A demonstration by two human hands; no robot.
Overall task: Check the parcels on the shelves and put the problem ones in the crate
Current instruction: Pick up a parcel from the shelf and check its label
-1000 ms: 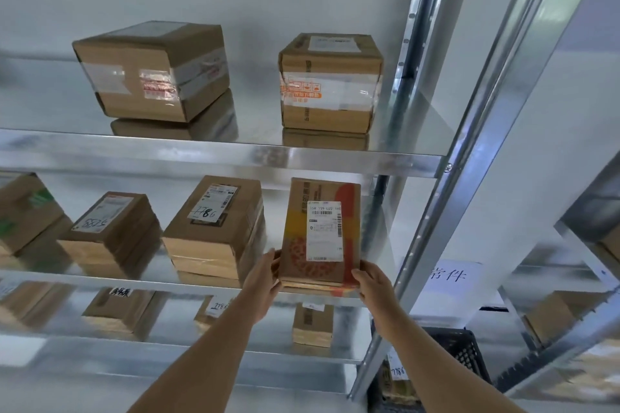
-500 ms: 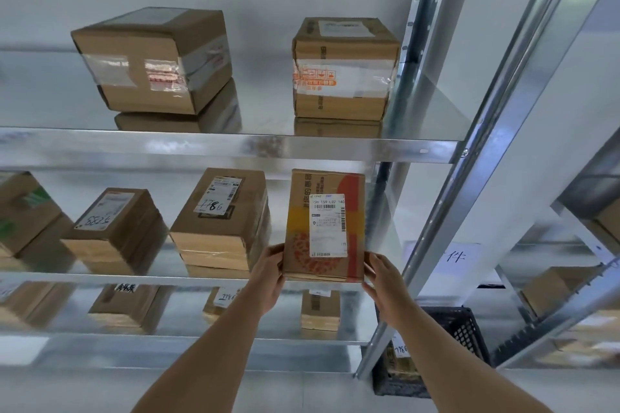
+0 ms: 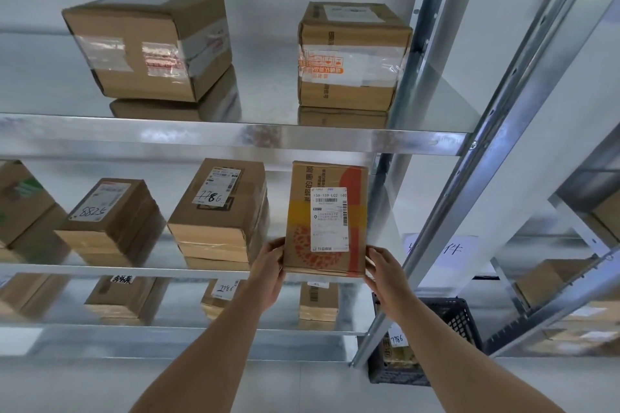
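A brown parcel with orange print and a white shipping label [image 3: 325, 218] stands tilted up at the front right of the middle shelf [image 3: 100, 270]. My left hand [image 3: 270, 266] holds its lower left edge and my right hand [image 3: 385, 270] holds its lower right edge. The label faces me. A black crate [image 3: 446, 322] stands on the floor at the lower right, behind the shelf post, with a parcel marked 7786 inside.
Two taped boxes [image 3: 151, 43] [image 3: 352, 57] sit on the top shelf. Parcels marked 7786 [image 3: 221, 211] and 5788 [image 3: 110, 214] stand left of the held one. More parcels lie on the lower shelf [image 3: 315, 302]. A second rack [image 3: 570, 278] stands at the right.
Both hands have tipped the orange-printed parcel more upright, so its label faces me squarely. The view has shifted a little upward and to the left.
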